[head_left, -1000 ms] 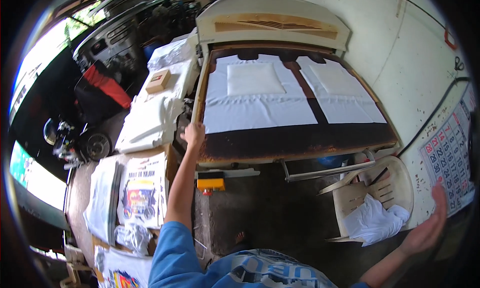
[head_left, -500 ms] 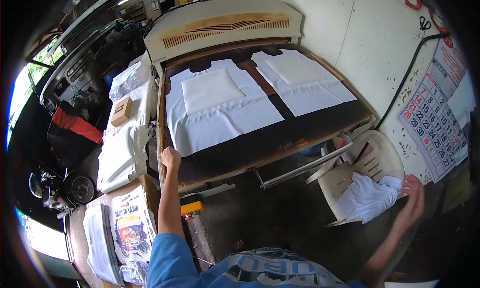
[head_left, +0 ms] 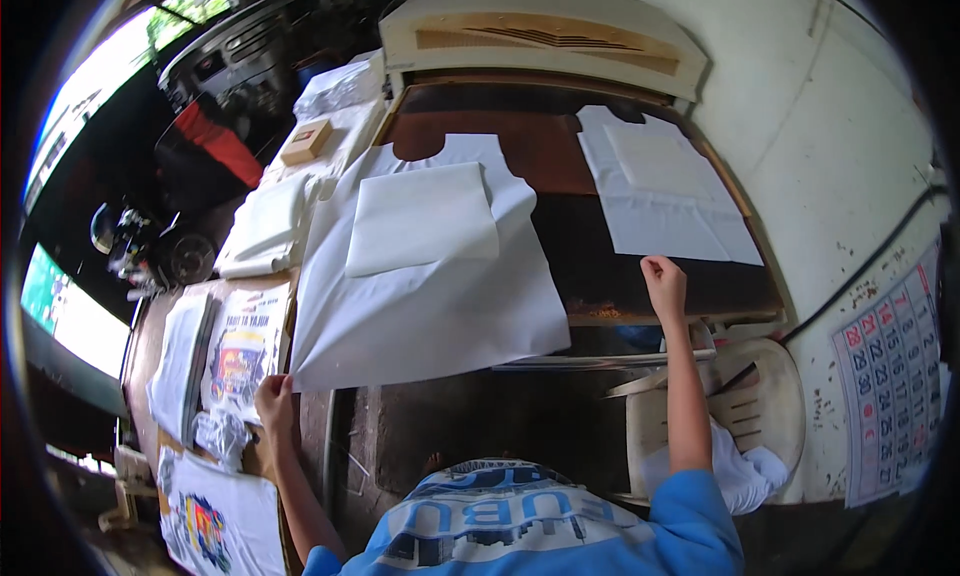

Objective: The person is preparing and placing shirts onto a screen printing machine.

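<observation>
My left hand (head_left: 275,401) pinches the near left corner of a white shirt-shaped fabric panel (head_left: 440,326). The panel is pulled toward me and overhangs the near edge of a dark press bed (head_left: 570,226). A white rectangular sheet (head_left: 420,221) rests on its upper half. Beyond, a second white fabric panel (head_left: 680,226) lies flat on the bed, with a similar pale sheet (head_left: 655,161) on it. Right at that panel's near edge is my right hand (head_left: 665,284), its fingers curled closed. Whether it grips the edge I cannot tell.
A white press hood (head_left: 540,21) rises behind the bed. To the left are stacked white fabric (head_left: 265,216), a small cardboard box (head_left: 306,142) and printed shirt pieces (head_left: 245,351). A plastic chair (head_left: 775,391) holding white cloth (head_left: 745,471) stands at right, beside a wall calendar (head_left: 895,376).
My left hand has drawn the left panel toward me and left, its sheet riding along. My right hand has moved from beside the chair to the right panel's near edge.
</observation>
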Demonstrator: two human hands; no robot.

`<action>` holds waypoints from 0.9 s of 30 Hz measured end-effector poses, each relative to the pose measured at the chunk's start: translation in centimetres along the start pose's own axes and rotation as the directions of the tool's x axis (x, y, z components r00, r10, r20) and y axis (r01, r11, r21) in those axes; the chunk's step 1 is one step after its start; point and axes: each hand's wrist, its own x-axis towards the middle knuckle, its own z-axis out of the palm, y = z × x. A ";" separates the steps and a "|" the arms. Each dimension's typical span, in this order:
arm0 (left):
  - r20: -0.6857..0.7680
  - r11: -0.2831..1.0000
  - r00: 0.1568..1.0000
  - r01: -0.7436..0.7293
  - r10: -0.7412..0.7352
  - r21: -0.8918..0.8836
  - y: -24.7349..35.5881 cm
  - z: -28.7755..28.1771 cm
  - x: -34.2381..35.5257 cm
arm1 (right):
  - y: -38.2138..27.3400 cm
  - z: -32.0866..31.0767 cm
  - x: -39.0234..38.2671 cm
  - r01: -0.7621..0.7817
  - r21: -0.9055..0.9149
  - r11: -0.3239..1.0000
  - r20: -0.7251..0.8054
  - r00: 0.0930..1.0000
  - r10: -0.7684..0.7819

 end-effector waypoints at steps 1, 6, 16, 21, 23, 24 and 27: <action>-0.050 0.995 0.998 0.034 -0.038 -0.091 -3.1 -0.9 -1.0 | 1.5 1.9 1.0 0.021 0.023 1.000 0.030 0.999 -0.021; -0.203 0.978 0.966 0.129 -0.162 -0.166 -3.6 -4.5 -8.5 | 9.4 8.8 4.2 0.017 -0.394 0.919 0.093 0.995 0.021; -0.458 0.896 0.776 0.424 -0.434 -0.132 -4.4 -11.4 -21.2 | 10.9 11.1 5.5 -0.234 -0.475 0.848 0.031 0.959 0.282; -0.357 0.915 0.842 0.379 -0.404 -0.141 -5.0 -10.1 -17.3 | 7.9 10.1 5.6 -0.098 -0.440 0.893 0.036 0.991 0.126; -0.249 0.938 0.910 0.286 -0.330 -0.198 -3.9 -8.0 -13.4 | 6.2 9.7 4.6 0.037 -0.343 0.939 0.038 0.999 -0.025; -0.197 0.946 0.942 0.223 -0.271 -0.237 -3.0 -6.5 -11.2 | 4.8 9.4 3.3 0.110 -0.270 0.956 0.059 0.993 -0.097; 0.023 0.915 0.983 0.176 -0.180 -0.362 -0.3 -1.5 -4.8 | -2.2 8.6 -2.9 0.189 -0.077 0.979 0.128 0.976 -0.178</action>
